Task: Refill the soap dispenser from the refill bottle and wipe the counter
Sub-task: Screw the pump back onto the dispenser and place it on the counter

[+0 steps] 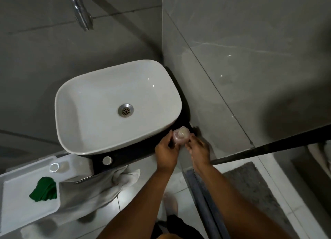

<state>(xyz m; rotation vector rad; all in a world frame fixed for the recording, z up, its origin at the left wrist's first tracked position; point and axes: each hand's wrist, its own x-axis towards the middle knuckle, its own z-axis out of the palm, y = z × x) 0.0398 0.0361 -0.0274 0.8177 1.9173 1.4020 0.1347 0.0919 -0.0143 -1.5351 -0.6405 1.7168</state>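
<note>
While my left hand and right hand both grip the small pinkish soap bottle, it sits at the black counter's right end (beside the white basin); a green cloth lies well apart.

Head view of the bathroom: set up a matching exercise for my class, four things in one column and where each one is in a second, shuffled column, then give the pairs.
Things
1. green cloth
2. pinkish bottle
3. drain
4. tap

Places
A. on the wall above the basin
B. in the bottom of the white basin
C. on the white tray at lower left
D. between the left hand and right hand, at the dark counter

Pairs: 1-C, 2-D, 3-B, 4-A
</note>
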